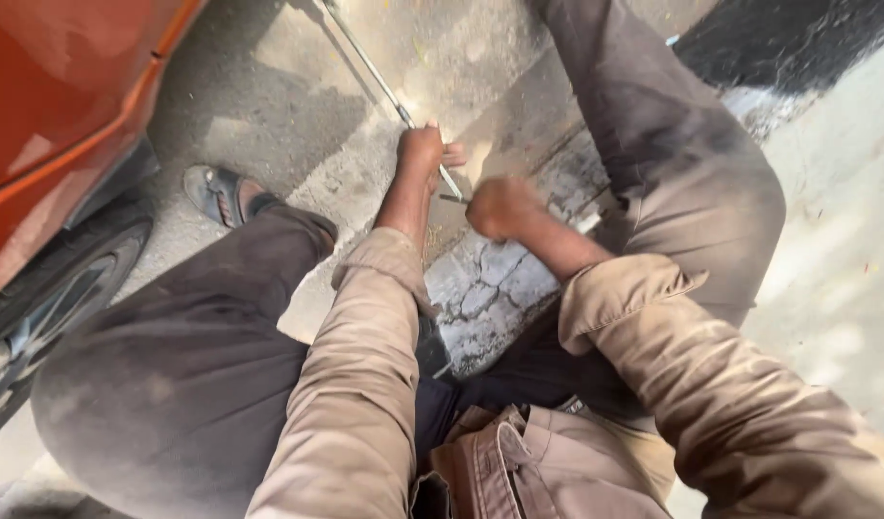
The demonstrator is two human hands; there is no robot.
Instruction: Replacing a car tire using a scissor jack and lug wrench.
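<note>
Cracked, dusty concrete ground (480, 288) is seen outdoors in sunlight; a long thin metal rod (384, 82) is gripped in the closed left hand (423, 149); the right hand (500, 207) is fisted just beside it, its contents hidden; an orange car (58, 96) and tyre (58, 288) stand at left, near a sandalled foot (221, 192).

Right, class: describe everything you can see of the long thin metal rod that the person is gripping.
The metal rod is long, thin, straight and silvery grey, like bare steel. It runs on a slant from the top of the picture down to the hands, over dusty concrete ground. The left hand is closed around its lower part; a short end sticks out below the fist, close to the blurred right hand. Whether the right hand touches it cannot be told.
</note>
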